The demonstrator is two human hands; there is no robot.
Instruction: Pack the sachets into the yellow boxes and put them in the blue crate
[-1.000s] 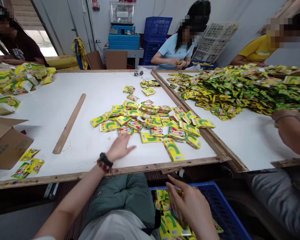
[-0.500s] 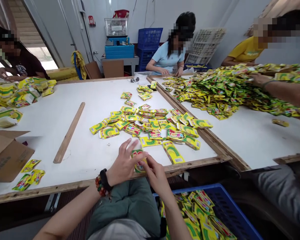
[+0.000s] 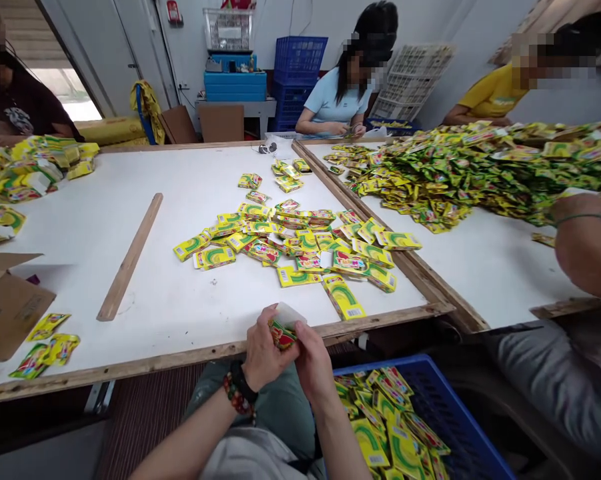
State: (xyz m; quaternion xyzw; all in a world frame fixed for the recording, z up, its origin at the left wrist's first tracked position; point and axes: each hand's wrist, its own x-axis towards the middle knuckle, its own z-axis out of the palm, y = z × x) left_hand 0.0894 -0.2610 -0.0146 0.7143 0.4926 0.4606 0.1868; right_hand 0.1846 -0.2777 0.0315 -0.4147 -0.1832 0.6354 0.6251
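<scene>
At the table's front edge, my left hand point(image 3: 264, 348) is closed around a small green and red printed carton point(image 3: 283, 335) with a white flap standing up from it. My right hand point(image 3: 312, 357) grips the same carton from the other side, its thumb by the flap. My fingers cover much of the carton. Just beyond lies a loose heap of yellow and green cartons point(image 3: 305, 241), and one yellow carton point(image 3: 343, 297) rests apart at its near side.
A blue crate point(image 3: 433, 380) of cartons stands below the table at right. A wooden strip point(image 3: 131, 257) and an open cardboard box point(image 3: 15, 310) are on the left. Packets form a large pile point(image 3: 460, 173) beyond the wooden divider point(image 3: 380, 223). Co-workers sit around the tables.
Both hands have shifted slightly, and the carton between them is now tilted, with its white flap pointing right. The view has moved a little. At far right a co-worker's arm has come nearer.
</scene>
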